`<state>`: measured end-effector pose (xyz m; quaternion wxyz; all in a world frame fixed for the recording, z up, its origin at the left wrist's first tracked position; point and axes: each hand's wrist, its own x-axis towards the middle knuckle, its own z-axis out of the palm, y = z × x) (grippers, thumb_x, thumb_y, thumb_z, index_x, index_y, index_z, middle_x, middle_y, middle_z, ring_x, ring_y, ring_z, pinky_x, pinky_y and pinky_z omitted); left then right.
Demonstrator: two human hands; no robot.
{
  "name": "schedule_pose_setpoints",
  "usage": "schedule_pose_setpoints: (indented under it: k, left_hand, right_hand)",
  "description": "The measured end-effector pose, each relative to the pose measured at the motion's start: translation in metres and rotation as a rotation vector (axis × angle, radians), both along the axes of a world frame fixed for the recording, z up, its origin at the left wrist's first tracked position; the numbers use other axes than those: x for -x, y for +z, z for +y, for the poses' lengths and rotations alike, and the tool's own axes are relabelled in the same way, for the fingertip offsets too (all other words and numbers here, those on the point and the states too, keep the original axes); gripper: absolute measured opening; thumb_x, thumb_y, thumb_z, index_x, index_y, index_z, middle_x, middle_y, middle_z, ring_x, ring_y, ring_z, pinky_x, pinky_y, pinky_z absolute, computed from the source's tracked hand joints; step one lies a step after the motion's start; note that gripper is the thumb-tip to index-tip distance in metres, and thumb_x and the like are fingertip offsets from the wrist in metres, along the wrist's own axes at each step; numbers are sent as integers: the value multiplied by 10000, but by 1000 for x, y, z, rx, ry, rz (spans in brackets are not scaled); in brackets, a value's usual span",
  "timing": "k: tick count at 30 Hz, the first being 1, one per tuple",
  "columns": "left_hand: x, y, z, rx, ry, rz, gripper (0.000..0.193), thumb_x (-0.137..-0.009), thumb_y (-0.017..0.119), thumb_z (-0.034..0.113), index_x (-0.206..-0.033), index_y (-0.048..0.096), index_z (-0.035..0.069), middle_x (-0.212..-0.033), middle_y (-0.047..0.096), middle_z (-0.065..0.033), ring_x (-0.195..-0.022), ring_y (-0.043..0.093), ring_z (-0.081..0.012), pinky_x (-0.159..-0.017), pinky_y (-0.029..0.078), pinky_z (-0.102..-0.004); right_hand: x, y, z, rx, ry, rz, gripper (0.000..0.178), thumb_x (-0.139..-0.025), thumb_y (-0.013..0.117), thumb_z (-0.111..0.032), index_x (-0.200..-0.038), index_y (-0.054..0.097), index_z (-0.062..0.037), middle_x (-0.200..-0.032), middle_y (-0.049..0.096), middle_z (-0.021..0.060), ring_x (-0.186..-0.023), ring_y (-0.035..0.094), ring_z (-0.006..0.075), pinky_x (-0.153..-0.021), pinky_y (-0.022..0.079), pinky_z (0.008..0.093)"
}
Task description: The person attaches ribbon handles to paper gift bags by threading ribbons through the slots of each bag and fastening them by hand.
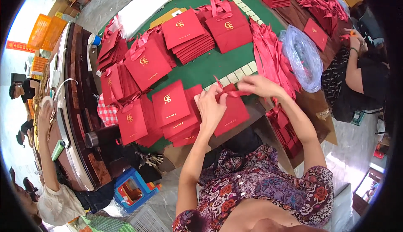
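Note:
At the table's near edge lies a red paper gift bag [233,117] with gold print, its upper edge under my hands. My left hand [209,106] is closed at the bag's top, fingers pinching a red ribbon [239,93]. To its right my right hand [264,85] is closed on the same ribbon, which runs between the two hands. Just left of my left wrist sits a fanned stack of flat red bags [170,102]. A long bundle of loose red ribbons [268,49] hangs beyond my right hand.
More bag stacks [189,32] cover the green table [187,70]. A clear plastic bag [303,59] lies right of the ribbons. Below the table edge, a cardboard box [310,146] holds red bags. Co-workers sit at left and right, one with a hand [357,38] near red ribbons.

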<state>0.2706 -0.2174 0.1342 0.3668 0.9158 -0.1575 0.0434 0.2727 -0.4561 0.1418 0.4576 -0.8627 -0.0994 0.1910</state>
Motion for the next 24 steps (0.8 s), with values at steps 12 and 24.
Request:
schedule_pose_setpoints:
  k: [12, 24]
  left_hand:
    - [-3, 4, 0, 87, -43, -228, 309, -769, 635, -4, -1067, 637, 74, -1015, 679, -97, -926, 617, -270, -852, 413, -409]
    - [65, 8, 26, 343, -27, 247, 163, -999, 545, 136, -947, 598, -10, -829, 677, -186, -775, 676, -366, -678, 523, -401]
  right_hand:
    - [80, 79, 32, 128, 45, -169, 219, -948, 606, -250, -902, 600, -36, -781, 630, 185, -769, 631, 398, -662, 473, 481]
    - [47, 71, 65, -134, -232, -95, 196, -861, 747, -194, -903, 674, -17, -740, 646, 64, -646, 604, 133, -601, 460, 283]
